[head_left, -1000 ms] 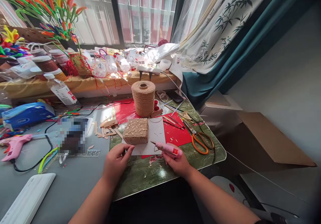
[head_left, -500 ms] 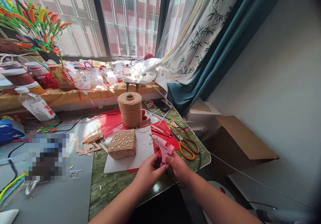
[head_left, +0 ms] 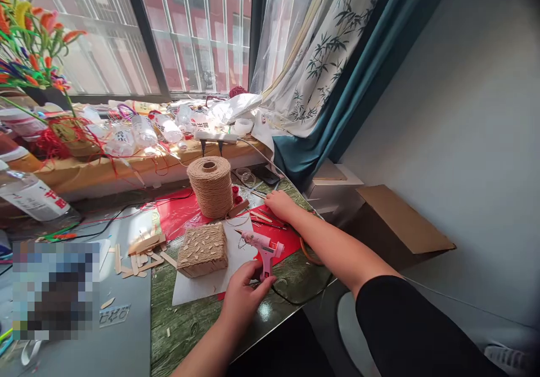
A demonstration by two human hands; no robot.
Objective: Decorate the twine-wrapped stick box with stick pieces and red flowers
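Glue gun [head_left: 262,245] gripped in the left hand [head_left: 241,295] near the front edge of the desk [head_left: 181,332] could jerk astray should its cord [head_left: 289,300] snag there, while the right hand [head_left: 280,203], its grip unclear, lies by the right edge.

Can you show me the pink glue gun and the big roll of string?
Pink glue gun [head_left: 264,246]: head view, on its body.
Big roll of string [head_left: 211,192]: head view, on its wound side.

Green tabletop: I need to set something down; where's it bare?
The green patch between the white paper, grey surface and left forearm is mostly bare, bar a wood chip. It's crowded beyond the pink glue gun: twine spool, sticks on red paper, right hand.
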